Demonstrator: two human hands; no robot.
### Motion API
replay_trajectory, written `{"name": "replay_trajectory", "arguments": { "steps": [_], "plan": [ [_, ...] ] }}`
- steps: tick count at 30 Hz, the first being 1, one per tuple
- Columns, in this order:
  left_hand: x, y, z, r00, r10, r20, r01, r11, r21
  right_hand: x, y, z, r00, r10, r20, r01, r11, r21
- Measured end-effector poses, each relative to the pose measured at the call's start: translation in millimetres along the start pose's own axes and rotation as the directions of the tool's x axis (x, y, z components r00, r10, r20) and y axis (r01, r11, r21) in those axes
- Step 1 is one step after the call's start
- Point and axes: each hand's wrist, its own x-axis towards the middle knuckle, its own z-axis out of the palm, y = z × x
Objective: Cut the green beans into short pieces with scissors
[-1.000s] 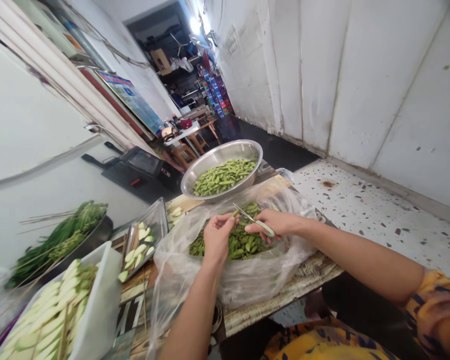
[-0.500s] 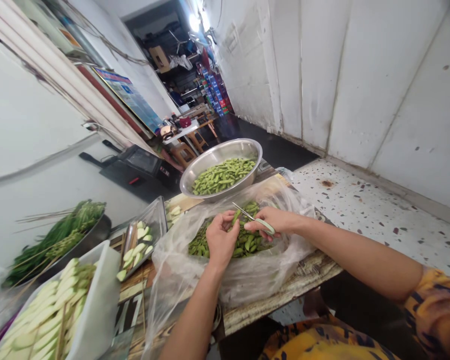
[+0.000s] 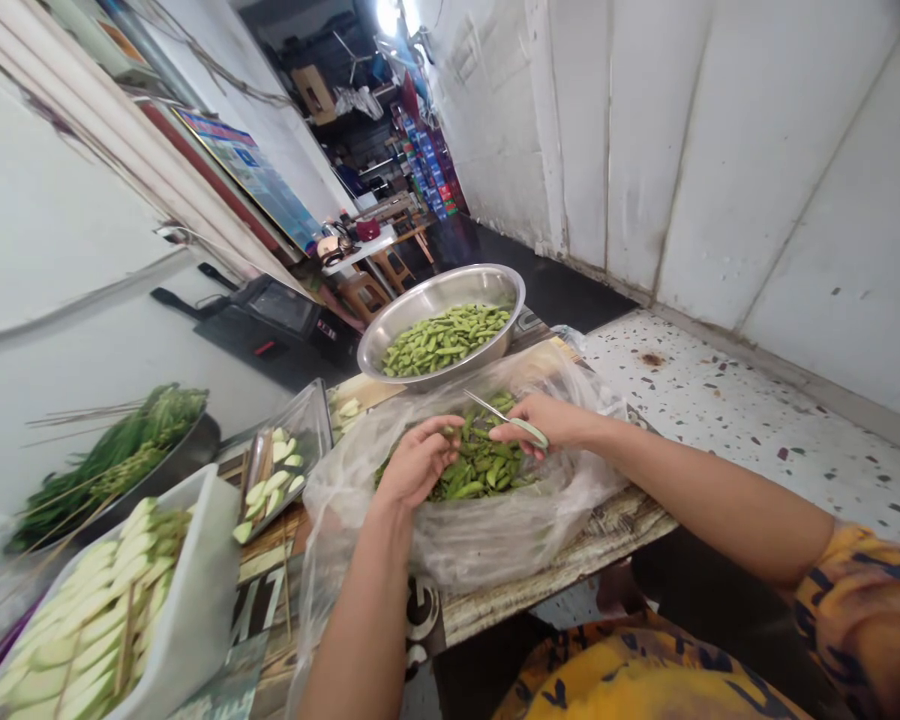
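Note:
A clear plastic bag (image 3: 495, 540) on the wooden table holds a heap of green pods (image 3: 480, 470). My left hand (image 3: 416, 468) reaches into the heap with curled fingers, touching the pods; what it holds I cannot make out. My right hand (image 3: 551, 425) is closed on small scissors (image 3: 506, 420) with a pale green handle, blades pointing left above the heap. Behind the bag a steel bowl (image 3: 420, 315) holds trimmed pods (image 3: 446, 340).
A small metal tray (image 3: 307, 420) with pale vegetable slices lies left of the bag. A white tub (image 3: 202, 590) of skewered slices sits at front left, beside a dark pan of greens (image 3: 112, 460) with skewers. A white wall stands at right; a speckled floor lies below it.
My left hand has dropped from beside the scissor blades down into the heap of pods. The right hand with the scissors has stayed nearly in place. The camera has tilted slightly.

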Motion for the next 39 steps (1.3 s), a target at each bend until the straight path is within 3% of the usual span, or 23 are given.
{"name": "replay_trajectory", "arguments": {
  "steps": [3,5,8,10,12,14,17,20,23,29,39],
  "plan": [
    [-4,5,-3.6,0.99,-0.099,0.105,0.1,0.995,-0.005,0,0,-2,1.0,-0.003,-0.002,0.004,1.0,0.019],
    [-7,5,-4.1,0.993,-0.07,0.1,0.049,0.979,0.196,0,0,-2,1.0,-0.011,-0.008,0.011,0.999,0.034],
    [-9,2,-2.8,0.989,0.032,0.143,-0.114,0.786,0.608,-1,0,-2,1.0,-0.028,-0.005,0.028,0.999,0.025],
    [-8,0,-0.7,0.974,0.098,0.206,-0.218,0.665,0.715,-2,0,-1,0.999,-0.033,0.003,0.033,0.999,0.017],
    [-6,-1,1.5,0.961,0.163,0.225,-0.276,0.645,0.713,-2,0,0,0.999,-0.037,0.007,0.037,0.999,0.013],
    [-4,-1,2.6,0.971,0.191,0.146,-0.239,0.725,0.646,-2,-1,1,0.999,-0.041,0.022,0.041,0.999,-0.002],
    [-2,0,1.9,0.996,0.076,-0.036,-0.055,0.911,0.409,-3,-2,2,0.998,-0.031,0.056,0.034,0.998,-0.05],
    [0,-1,1.1,0.996,-0.014,-0.088,0.034,0.973,0.227,-5,-1,2,0.996,-0.037,0.082,0.044,0.995,-0.089],
    [3,-6,0.6,0.979,0.069,-0.193,-0.023,0.974,0.227,-5,0,2,0.995,-0.057,0.079,0.067,0.988,-0.14],
    [11,-18,0.3,0.906,0.306,-0.291,-0.143,0.871,0.47,-4,2,2,0.996,-0.078,0.048,0.089,0.953,-0.291],
    [7,-19,16.6,0.886,0.357,-0.296,-0.14,0.814,0.564,-3,4,5,0.997,-0.076,0.021,0.079,0.942,-0.326]
  ]
}}
